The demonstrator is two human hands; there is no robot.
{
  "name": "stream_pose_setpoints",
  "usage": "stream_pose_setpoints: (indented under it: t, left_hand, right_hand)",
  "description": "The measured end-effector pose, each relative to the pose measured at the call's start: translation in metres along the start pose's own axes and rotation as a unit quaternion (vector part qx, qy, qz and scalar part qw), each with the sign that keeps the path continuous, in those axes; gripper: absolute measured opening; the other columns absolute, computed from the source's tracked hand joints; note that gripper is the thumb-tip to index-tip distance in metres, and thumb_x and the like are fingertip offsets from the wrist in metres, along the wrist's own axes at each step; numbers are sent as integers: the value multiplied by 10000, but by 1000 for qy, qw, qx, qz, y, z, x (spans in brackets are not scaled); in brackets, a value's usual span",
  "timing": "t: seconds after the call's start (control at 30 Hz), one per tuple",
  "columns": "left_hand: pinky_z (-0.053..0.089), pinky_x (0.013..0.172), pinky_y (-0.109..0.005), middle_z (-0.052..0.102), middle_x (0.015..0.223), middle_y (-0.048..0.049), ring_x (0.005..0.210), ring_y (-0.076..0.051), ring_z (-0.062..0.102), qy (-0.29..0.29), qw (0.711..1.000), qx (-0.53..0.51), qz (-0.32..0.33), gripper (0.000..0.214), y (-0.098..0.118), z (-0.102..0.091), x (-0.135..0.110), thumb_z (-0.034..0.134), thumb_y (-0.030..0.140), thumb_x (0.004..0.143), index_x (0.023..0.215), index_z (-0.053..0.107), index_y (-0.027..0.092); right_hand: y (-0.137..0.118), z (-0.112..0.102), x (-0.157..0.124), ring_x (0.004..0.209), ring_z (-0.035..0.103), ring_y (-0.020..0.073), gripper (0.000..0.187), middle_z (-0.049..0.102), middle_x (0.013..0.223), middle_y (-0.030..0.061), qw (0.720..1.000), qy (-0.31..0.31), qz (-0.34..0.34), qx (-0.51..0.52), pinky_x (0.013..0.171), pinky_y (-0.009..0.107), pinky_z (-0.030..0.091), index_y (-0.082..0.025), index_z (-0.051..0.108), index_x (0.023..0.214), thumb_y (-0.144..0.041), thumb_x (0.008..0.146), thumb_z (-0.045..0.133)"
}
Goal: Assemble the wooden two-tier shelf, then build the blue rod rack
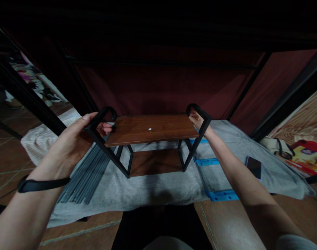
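A small two-tier shelf stands on a grey cloth [153, 189] in the middle of the view. Its top board [152, 129] is dark brown wood with a small white speck; a lower board [154, 162] shows beneath. My left hand [75, 140] is wrapped round the black metal side frame [102, 139] on the left end. My right hand [197, 119] grips the black side frame [200, 133] on the right end. A black band sits on my left wrist [41, 184].
A bundle of grey metal rods [85, 177] lies left of the shelf. Blue brackets [221, 195] and a dark phone [253, 166] lie on the cloth at right. Large dark frame bars and a maroon panel [161, 86] stand behind. A red box [308, 158] sits at far right.
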State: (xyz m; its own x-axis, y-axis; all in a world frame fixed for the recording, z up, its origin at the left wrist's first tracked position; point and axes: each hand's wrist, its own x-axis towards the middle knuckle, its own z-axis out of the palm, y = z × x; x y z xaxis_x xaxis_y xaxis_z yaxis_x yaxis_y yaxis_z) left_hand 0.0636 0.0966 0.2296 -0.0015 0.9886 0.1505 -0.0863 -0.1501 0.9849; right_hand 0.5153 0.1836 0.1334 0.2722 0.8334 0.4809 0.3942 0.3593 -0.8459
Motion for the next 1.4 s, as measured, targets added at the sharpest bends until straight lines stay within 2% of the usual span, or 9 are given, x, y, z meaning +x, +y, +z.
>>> stream_pose_setpoints:
  t: [0.2, 0.33, 0.4, 0.53, 0.67, 0.8, 0.93, 1.2, 1.4]
  left_hand:
    - [589, 821, -393, 740, 930, -95, 824, -216, 708, 26, 994, -82, 67, 486, -6, -5, -2, 664, 504, 872, 1211, 633, 158]
    - [569, 847, -367, 732, 1052, -111, 900, -226, 717, 19, 988, -87, 129, 578, -21, -6, -9, 759, 475, 817, 1278, 613, 158]
    - [545, 916, -385, 729, 1076, -104, 966, -232, 710, 10, 986, -92, 137, 590, -31, -4, -15, 783, 440, 807, 1302, 605, 174]
    - [468, 1046, -412, 695, 1197, -100, 1105, -228, 663, 9, 982, -97, 163, 512, -46, -2, -23, 730, 447, 866, 1293, 620, 189]
    - [492, 975, -344, 682, 1209, -70, 1123, -205, 646, 52, 974, -113, 191, 489, -50, -7, -21, 686, 481, 894, 1300, 619, 217]
    - [520, 901, -326, 703, 1105, -57, 1052, -197, 662, 77, 972, -159, 157, 411, -52, -18, -15, 599, 516, 935, 1182, 671, 195]
    - [520, 925, -339, 713, 1067, -71, 1056, -201, 645, 79, 980, -150, 106, 418, -63, -23, -16, 539, 538, 957, 1123, 683, 183]
    - [541, 911, -340, 707, 1129, -70, 1036, -207, 642, 82, 984, -152, 37, 419, -86, -18, -25, 544, 528, 948, 1155, 685, 193]
    - [559, 804, -307, 709, 1070, -34, 998, -206, 646, 128, 982, -134, 40, 306, -97, -20, -27, 636, 502, 889, 1012, 690, 227]
  right_hand:
    - [-26, -19, -35, 868, 687, 198, 503, 722, 1001, 46, 988, 17, 89, 124, 810, 357, 582, -217, 658, 1047, -569, 705, 768]
    - [-53, -29, -80, 977, 695, 200, 481, 734, 1124, 47, 975, 20, 117, 190, 863, 337, 572, -248, 681, 1099, -639, 820, 650]
    - [-63, -31, -101, 1077, 677, 206, 499, 726, 1180, 44, 971, -4, 114, 211, 918, 340, 552, -266, 683, 1143, -665, 860, 586]
    - [-64, -34, -127, 1196, 634, 219, 518, 694, 1282, 35, 971, -29, 98, 214, 998, 362, 518, -294, 663, 1225, -664, 872, 577]
    - [-57, -39, -133, 1198, 636, 222, 499, 673, 1322, 34, 969, -27, 111, 220, 1020, 377, 514, -300, 660, 1239, -640, 882, 583]
    - [-47, -42, -134, 1144, 661, 211, 469, 693, 1262, 42, 966, 18, 134, 220, 1017, 365, 526, -280, 682, 1200, -603, 863, 633]
    - [-31, -45, -140, 1058, 691, 206, 478, 715, 1179, 52, 962, 51, 163, 214, 949, 341, 568, -261, 696, 1172, -604, 841, 661]
    - [-10, -53, -157, 996, 699, 185, 447, 725, 1159, 57, 952, 76, 212, 205, 902, 310, 585, -252, 708, 1139, -564, 819, 706]
    - [1, -52, -177, 953, 695, 189, 395, 736, 1084, 46, 945, 92, 241, 199, 837, 302, 593, -245, 726, 1048, -491, 743, 779]
